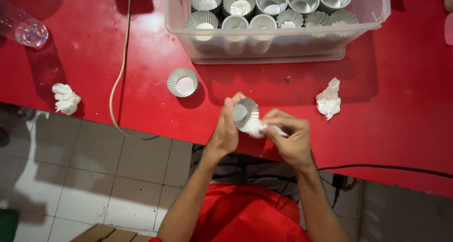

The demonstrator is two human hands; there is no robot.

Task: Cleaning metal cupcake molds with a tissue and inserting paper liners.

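My left hand (225,128) grips a small fluted metal tart mould (246,112) above the near edge of the red table (391,114). My right hand (291,135) pinches a crumpled white tissue (257,127) pressed against the mould's underside. A second fluted mould (182,82) lies alone on the table to the left of my hands, open side up.
A clear plastic tub (278,41) full of several stacked metal moulds stands at the back. Crumpled tissues lie at the left (66,98) and right (329,99). A plastic bottle (22,28) lies at far left. A pale cord (120,72) crosses the table.
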